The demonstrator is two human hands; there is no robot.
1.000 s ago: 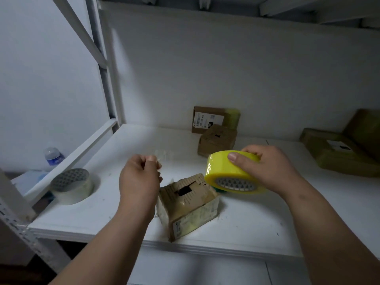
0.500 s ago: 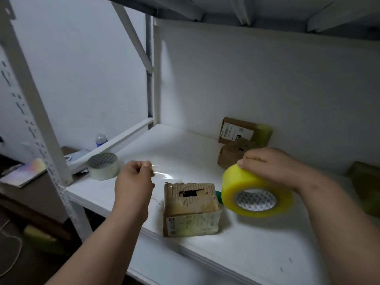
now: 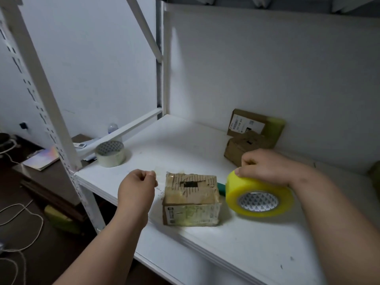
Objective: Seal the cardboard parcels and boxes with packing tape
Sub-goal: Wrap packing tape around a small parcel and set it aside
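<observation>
Tape drawn across the small parcel, ready to lay down.

Our left hand (image 3: 137, 187) pinches the free tape end; our right hand (image 3: 267, 168) grips the large yellow roll of packing tape (image 3: 259, 195). The small worn cardboard parcel (image 3: 191, 199) sits between them near the white shelf (image 3: 181, 140) edge. Slack could let the film fold onto itself. A pale tape roll (image 3: 110, 154) and two brown boxes (image 3: 247, 145) stand well apart, obstructing nothing.

Green object (image 3: 221, 187), mostly hidden between the torn brown cardboard box (image 3: 191, 200) and the yellow packing-tape roll (image 3: 259, 197); kind indeterminate. Olive-brown parcel (image 3: 374, 176), cut by the right edge. Clear tape end pinched by the left hand (image 3: 137, 187), barely discernible.
</observation>
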